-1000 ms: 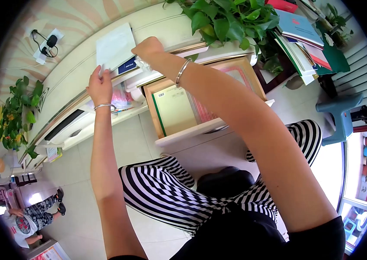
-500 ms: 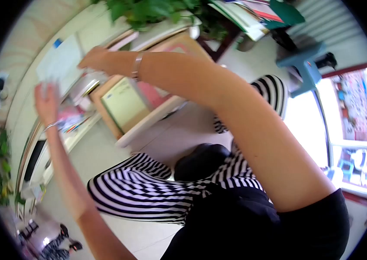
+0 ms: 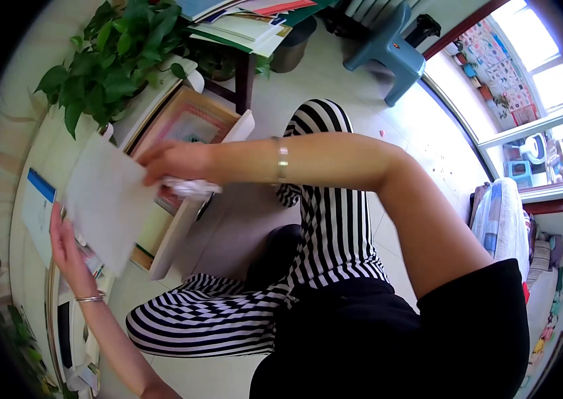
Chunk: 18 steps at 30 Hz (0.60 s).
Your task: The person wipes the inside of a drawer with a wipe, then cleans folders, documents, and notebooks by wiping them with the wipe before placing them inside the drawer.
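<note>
My right hand (image 3: 178, 163) is closed round a crumpled white tissue (image 3: 191, 188) and also meets the right edge of a white sheet (image 3: 108, 199), which is tilted above the open drawer (image 3: 168, 239). At the sheet's lower left is my left hand (image 3: 72, 256), its fingers stretched out; whether it touches the sheet is unclear. A paper with a blue strip (image 3: 40, 186) lies on the white cabinet top (image 3: 25, 149) beyond it. Inside the drawer a pink-edged item (image 3: 195, 123) shows, partly hidden by my right hand and the sheet.
A leafy plant (image 3: 112, 66) stands on the cabinet. Papers and folders (image 3: 248, 26) lie on a dark-legged stand at the top. A blue stool (image 3: 391, 56) is on the floor, near a glass door. A bed (image 3: 497, 219) is at the right.
The view has swung right. A white sheet has been lifted off the cabinet top and now hangs over the drawer. My right hand has moved onto its edge, still with the tissue.
</note>
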{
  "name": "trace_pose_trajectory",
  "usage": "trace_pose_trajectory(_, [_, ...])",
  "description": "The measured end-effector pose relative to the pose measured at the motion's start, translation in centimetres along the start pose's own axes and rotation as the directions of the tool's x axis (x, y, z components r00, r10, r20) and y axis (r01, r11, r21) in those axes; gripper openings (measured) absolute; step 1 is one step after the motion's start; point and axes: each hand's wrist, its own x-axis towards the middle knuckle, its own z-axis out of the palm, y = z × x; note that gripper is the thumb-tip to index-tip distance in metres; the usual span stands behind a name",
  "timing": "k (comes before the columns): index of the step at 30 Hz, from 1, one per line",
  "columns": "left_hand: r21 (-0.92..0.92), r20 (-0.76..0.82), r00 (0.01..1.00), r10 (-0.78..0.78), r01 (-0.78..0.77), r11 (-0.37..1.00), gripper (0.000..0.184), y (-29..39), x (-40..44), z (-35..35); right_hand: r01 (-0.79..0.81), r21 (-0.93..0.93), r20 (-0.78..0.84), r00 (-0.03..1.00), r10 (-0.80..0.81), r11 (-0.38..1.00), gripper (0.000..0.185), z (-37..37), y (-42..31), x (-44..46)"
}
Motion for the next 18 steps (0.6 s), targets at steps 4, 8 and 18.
trace_pose_trajectory(4, [-0.631,0.228,0.914,-0.336,0.401,0.664,0.043,-3.1,-2.9,4.2,-0.116,0.102,-0.071,0.990,0.124,0.988,0.031,-3.2,1.1,-6.9])
trace_pose_trajectory(8, [-0.589,0.780,0.605,-0.157,0.796,0.139,0.044,-1.3,-4.1,9.2,-0.119,0.194,-0.174,0.973,0.154,0.974,0.030,-5.0,2.2,-9.6])
trace_pose_trajectory(18, [-0.582,0.716,0.650,-0.254,0.757,0.298,0.048,-3.7,-4.8,13.6,-0.100,-0.301,-0.206,0.978,0.038,0.948,0.026,-7.7,7.6,-8.9])
